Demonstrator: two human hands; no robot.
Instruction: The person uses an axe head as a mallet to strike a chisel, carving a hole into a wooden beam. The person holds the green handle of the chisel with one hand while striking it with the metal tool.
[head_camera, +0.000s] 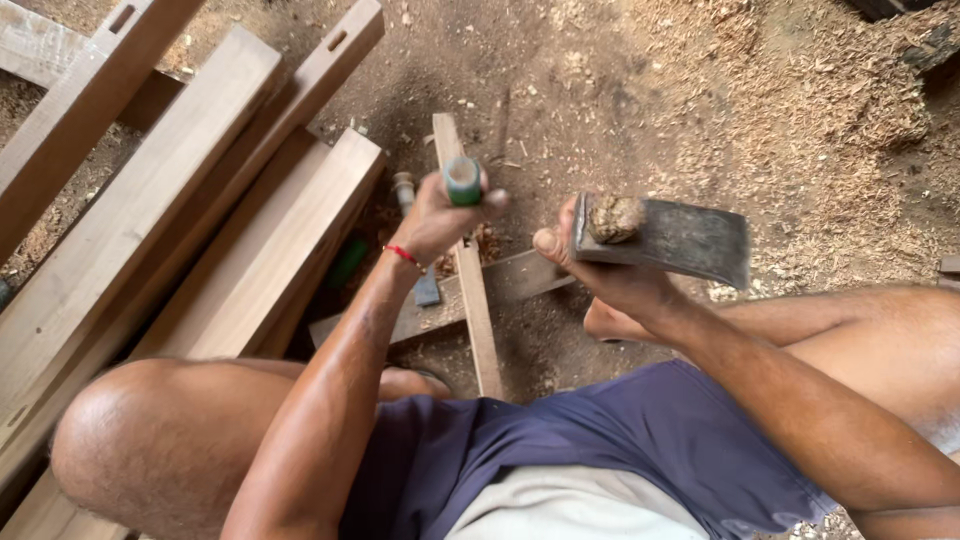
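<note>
- The left hand (435, 215) is wrapped tight round a green-handled chisel (462, 182), fingers curled shut about the handle, its butt end pointing up toward the camera; a red thread sits on that wrist.
- The chisel stands upright over a narrow wooden strip (470, 290) that runs away from the person along the ground — where its tip meets the wood is hidden behind the hand.
- The right hand (600, 270) grips an axe head (680, 238) from below, thumb laid against its near end, fingers closed under it; the dark steel lies flat side up, the stub of a wooden haft showing in the eye. It hovers just to the right of the chisel, not touching it.
- Under the strip lies a short grey cross-piece (520, 278), set crosswise.
- A second chisel (405, 190) rests on the ground just left of the strip.
- To the left — a stack of long planks (200, 220), some cut with slots.
- All around, dirt floor strewn with sawdust (800, 90) and shavings.
- The person squats, bare knees on either side, blue shorts below.
</note>
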